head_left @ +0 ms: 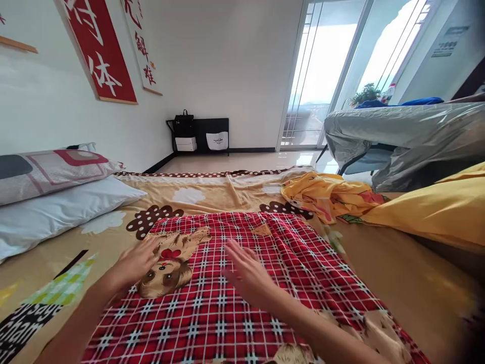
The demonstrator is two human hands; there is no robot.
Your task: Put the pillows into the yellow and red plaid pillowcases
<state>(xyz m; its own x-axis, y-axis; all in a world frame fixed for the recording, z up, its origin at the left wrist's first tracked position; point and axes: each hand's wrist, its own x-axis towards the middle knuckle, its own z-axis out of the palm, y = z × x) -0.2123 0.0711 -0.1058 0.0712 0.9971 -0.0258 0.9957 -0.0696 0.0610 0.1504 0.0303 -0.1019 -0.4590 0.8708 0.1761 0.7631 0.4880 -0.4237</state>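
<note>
A red plaid blanket (pixel 212 293) with printed brown-and-tan dogs is spread over the bed in front of me. My left hand (pixel 138 260) is over its left edge, beside a printed dog, fingers stretched out and holding nothing. Above the middle of the plaid, my right hand (pixel 248 273) is held with its fingers extended and nothing in them. Whether either hand touches the cloth I cannot tell. Small folds run along the blanket's right side. Beneath lies a tan bedsheet (pixel 397 283) with brown polka-dot and white flower shapes.
A white pillow (pixel 76 205) and a patterned pillow (pixel 64 169) lie at the left. Crumpled yellow cloth (pixel 326 192) rests at the right, near a yellow bundle (pixel 439 207). Beyond stands a plastic-covered table (pixel 394 124); a black bag (pixel 184 125) is by the far wall.
</note>
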